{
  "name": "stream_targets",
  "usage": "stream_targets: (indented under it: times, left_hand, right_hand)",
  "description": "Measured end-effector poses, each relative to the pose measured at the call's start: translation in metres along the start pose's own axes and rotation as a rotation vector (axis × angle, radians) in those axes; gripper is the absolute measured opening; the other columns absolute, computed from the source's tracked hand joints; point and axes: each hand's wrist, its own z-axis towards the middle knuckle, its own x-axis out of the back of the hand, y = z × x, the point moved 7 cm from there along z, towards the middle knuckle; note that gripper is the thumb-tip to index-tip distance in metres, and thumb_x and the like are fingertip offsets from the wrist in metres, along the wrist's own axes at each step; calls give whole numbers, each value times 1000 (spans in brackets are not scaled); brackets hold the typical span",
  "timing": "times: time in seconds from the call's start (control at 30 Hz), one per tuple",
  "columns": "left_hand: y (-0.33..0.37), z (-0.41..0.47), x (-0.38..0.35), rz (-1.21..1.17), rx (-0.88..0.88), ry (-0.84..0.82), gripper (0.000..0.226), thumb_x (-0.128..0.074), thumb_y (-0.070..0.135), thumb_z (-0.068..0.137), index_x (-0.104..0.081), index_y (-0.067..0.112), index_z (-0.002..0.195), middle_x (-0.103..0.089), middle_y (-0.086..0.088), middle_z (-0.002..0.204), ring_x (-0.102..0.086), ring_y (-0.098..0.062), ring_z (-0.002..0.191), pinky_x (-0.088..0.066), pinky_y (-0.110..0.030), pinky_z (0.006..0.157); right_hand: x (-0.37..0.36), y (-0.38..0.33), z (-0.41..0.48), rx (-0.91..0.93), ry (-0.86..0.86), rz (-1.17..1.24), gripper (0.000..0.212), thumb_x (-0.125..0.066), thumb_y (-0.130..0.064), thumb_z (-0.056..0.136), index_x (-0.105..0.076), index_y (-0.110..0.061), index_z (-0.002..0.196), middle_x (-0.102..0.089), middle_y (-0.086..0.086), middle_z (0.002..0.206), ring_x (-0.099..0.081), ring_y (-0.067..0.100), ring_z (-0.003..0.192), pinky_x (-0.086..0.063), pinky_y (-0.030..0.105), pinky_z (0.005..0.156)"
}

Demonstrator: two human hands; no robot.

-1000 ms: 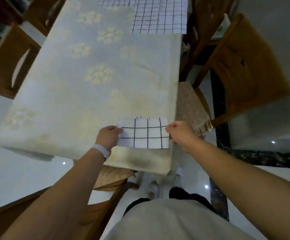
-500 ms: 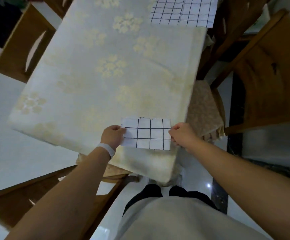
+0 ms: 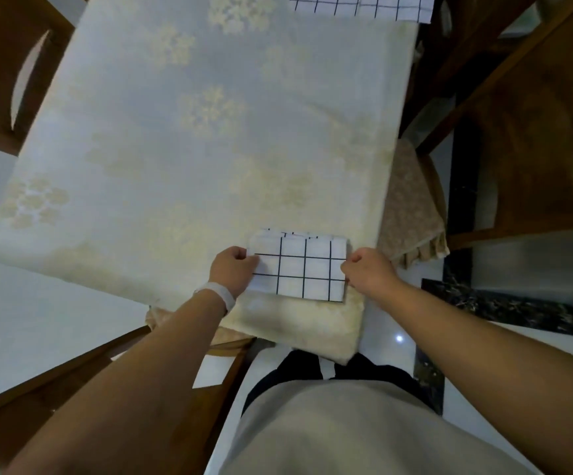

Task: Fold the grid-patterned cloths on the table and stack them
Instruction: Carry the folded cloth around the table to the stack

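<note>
A small folded white cloth with a black grid (image 3: pixel 300 267) lies near the table's front right corner. My left hand (image 3: pixel 232 270) pinches its left edge. My right hand (image 3: pixel 367 270) grips its right edge with curled fingers. A thin strip of another grid layer peeks out along the cloth's far edge. At the far right of the table, a second grid-patterned cloth (image 3: pixel 360 6) lies flat and is cut off by the top of the view.
The table (image 3: pixel 189 132) wears a pale cloth with a faint flower pattern. Wooden chairs stand at the left (image 3: pixel 0 70) and right (image 3: pixel 525 138), and another sits below my left arm. A cushioned seat (image 3: pixel 411 204) adjoins the table's right edge.
My hands stay on the folded cloth's two edges. The head camera has shifted, so the table and cloth sit a little more to the right in view.
</note>
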Motion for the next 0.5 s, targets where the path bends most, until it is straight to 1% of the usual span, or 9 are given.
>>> stream_targets:
  times: [0.07,0.17,0.23,0.27,0.33,0.4,0.43,0.5]
  left_hand:
    - [-5,1,-1,6,-1,-12,22,-61,23,86,-54,17,66,-56,-2,64,-51,-19,62,-40,-27,58]
    - [-7,1,0,-14,-5,-19,20,-61,23,86,-55,17,67,-59,-3,68,-54,-20,65,-42,-29,61]
    - [-5,-1,3,-39,-20,-10,17,-61,22,86,-57,18,69,-60,-2,70,-55,-20,68,-43,-28,62]
    - [-3,-3,4,-48,-39,0,14,-61,22,86,-57,17,73,-60,-1,70,-55,-19,68,-42,-27,60]
    - [1,-8,10,-54,-95,25,4,-60,21,87,-59,18,87,-62,1,76,-57,-17,69,-43,-26,59]
    - [5,-14,15,-71,-152,44,12,-59,22,89,-57,21,101,-62,3,83,-60,-15,72,-45,-27,62]
    - [7,-16,18,-81,-167,53,14,-59,22,89,-56,22,103,-62,3,85,-60,-14,74,-46,-27,62]
    - [11,-21,25,-95,-188,78,13,-58,21,90,-57,21,103,-61,5,86,-58,-11,73,-43,-24,59]
  right_hand:
    - [-1,0,0,1,8,-26,15,-59,-16,83,-67,-4,83,-69,13,82,-65,29,80,-48,31,67]
    - [-2,0,-3,-7,21,-21,12,-58,-16,84,-65,-7,82,-67,11,82,-63,27,79,-44,29,63]
    - [-2,1,-6,-13,34,20,13,-57,-16,84,-64,-5,83,-67,12,83,-63,28,79,-45,31,65]
    - [-1,1,-8,-11,39,32,13,-57,-16,85,-64,-5,83,-67,13,82,-62,28,79,-46,32,65]
    - [0,-1,-13,1,61,35,14,-57,-17,85,-63,-4,84,-67,13,83,-62,26,78,-46,32,64]
    - [3,-5,-19,13,100,29,14,-57,-18,85,-64,-6,87,-67,12,84,-62,25,78,-49,35,68]
    - [5,-7,-22,20,116,25,13,-57,-19,86,-64,-8,87,-67,10,85,-62,24,79,-51,36,70]
    - [9,-14,-28,46,135,11,13,-57,-19,86,-64,-8,88,-66,9,85,-61,24,80,-51,37,72]
